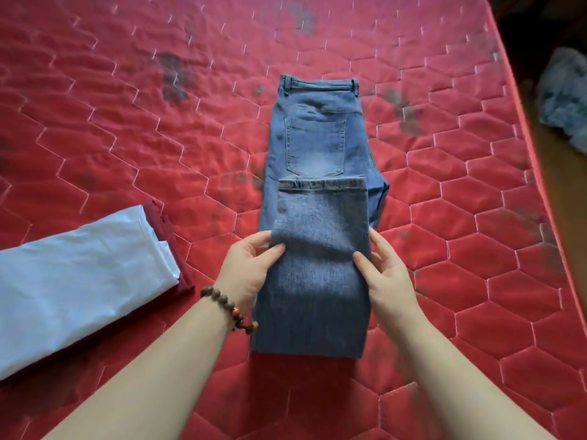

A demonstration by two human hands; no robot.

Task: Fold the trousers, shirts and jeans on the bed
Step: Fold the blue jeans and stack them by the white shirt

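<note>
Red quilted mattress (476,281), stitched in hexagons and blotched with dark stains, fills nearly the whole view, with a strip of floor and a pale blue bundle (565,100) off its far right edge; I cannot tell what that bundle is. At the near left lies a white garment (79,274), already folded flat, with a dark red garment (173,249) showing under its right edge. Next comes the left hand (251,271), a beaded bracelet (228,309) on its wrist, thumb on top and fingers curled under the left edge of the blue jeans (317,217), gripping the fold. The jeans lie in the middle of the bed, waistband at the far end, back pocket up, the legs doubled over so the hems sit just below the pocket. The right hand (387,277) grips the right edge likewise, thumb on the denim and fingers along the side. The step in hand looks like the jeans' second fold. Next, I'd judge, both hands lift the near folded part together and carry it toward the waistband, keeping the edges square so the thick denim does not skew or spring open.
</note>
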